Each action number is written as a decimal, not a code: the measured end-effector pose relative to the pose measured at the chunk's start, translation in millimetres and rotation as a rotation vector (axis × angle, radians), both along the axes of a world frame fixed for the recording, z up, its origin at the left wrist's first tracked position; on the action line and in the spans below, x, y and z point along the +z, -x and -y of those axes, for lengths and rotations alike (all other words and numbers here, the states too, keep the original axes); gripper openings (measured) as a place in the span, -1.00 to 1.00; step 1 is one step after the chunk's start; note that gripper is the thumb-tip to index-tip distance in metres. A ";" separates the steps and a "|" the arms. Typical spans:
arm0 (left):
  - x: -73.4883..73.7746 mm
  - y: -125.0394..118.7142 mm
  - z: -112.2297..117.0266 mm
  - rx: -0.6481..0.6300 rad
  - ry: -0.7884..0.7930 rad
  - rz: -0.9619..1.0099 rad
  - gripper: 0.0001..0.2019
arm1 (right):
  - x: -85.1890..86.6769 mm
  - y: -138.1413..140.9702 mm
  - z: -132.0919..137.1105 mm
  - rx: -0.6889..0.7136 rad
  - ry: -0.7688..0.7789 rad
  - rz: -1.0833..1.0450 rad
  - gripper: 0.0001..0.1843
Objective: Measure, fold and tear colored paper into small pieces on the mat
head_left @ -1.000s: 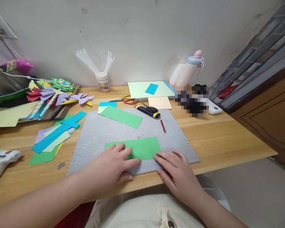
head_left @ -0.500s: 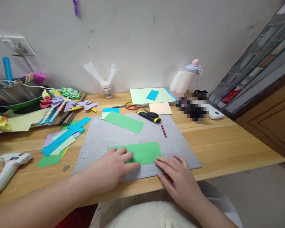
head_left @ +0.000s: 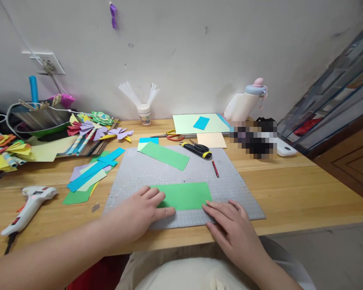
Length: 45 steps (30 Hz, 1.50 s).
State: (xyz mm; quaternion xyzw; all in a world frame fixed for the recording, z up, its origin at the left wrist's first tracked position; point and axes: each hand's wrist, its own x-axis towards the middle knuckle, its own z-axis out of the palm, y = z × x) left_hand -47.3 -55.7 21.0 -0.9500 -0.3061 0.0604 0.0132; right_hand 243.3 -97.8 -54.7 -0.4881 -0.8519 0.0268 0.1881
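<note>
Head view: the green paper strip [head_left: 187, 195], lying lengthwise from left hand [head_left: 147, 209] to right hand [head_left: 231, 221], is overlapped at its left end and touched at its near right corner, hands loosely spread, nothing gripped.

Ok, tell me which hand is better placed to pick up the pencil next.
Probably the right hand: it rests at the right end of the near green paper, closer to the pencil; the left hand lies over that paper's left end.

Wooden table [head_left: 290, 189]; grey mat [head_left: 198, 173] atop
</note>
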 end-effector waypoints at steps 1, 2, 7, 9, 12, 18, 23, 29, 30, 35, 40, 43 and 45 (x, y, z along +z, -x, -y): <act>-1.0 3.6 1.4 0.008 -0.007 -0.001 -0.50 | -0.2 -0.1 0.2 0.000 0.005 0.004 -0.68; -1.8 7.2 3.0 0.018 -0.011 -0.001 -0.49 | -0.5 -0.3 0.3 0.000 0.010 0.007 -0.68; -0.7 25.2 11.1 0.076 -0.011 -0.021 -0.44 | -2.0 -1.2 0.3 0.004 0.003 0.021 -0.66; 0.1 33.2 14.0 0.099 -0.003 -0.009 -0.45 | -3.2 -1.8 0.2 0.004 -0.010 0.025 -0.66; -1.1 46.5 17.0 0.128 0.002 0.032 -0.47 | -6.2 -3.6 -0.1 0.004 -0.034 0.035 -0.65; -6.0 68.5 19.1 0.170 0.031 0.020 -0.50 | -13.6 -8.8 -2.4 0.059 -0.095 0.086 -0.61; -5.6 81.9 21.8 0.189 0.095 0.032 -0.50 | -13.3 -10.3 -4.9 0.093 -0.145 0.084 -0.61; 3.3 78.9 27.1 0.294 0.179 0.132 -0.59 | -10.4 -10.0 -5.7 0.102 -0.169 0.084 -0.61; 3.0 74.6 26.7 0.327 0.187 0.167 -0.61 | -10.4 -9.8 -5.9 0.102 -0.174 0.082 -0.60; -12.5 45.7 10.5 0.576 0.172 0.386 -0.80 | -10.5 -7.9 -5.8 0.111 -0.187 0.073 -0.61; -22.7 27.0 -17.1 0.618 0.229 0.416 -0.65 | -11.3 -6.5 -3.0 0.108 -0.176 0.066 -0.57; -20.1 24.3 -27.0 0.595 0.269 0.370 -0.56 | -13.0 -5.5 -1.6 0.050 -0.191 0.048 -0.53; -17.6 24.2 -30.3 0.601 0.302 0.346 -0.56 | -13.9 -4.5 -1.0 0.015 -0.210 0.039 -0.51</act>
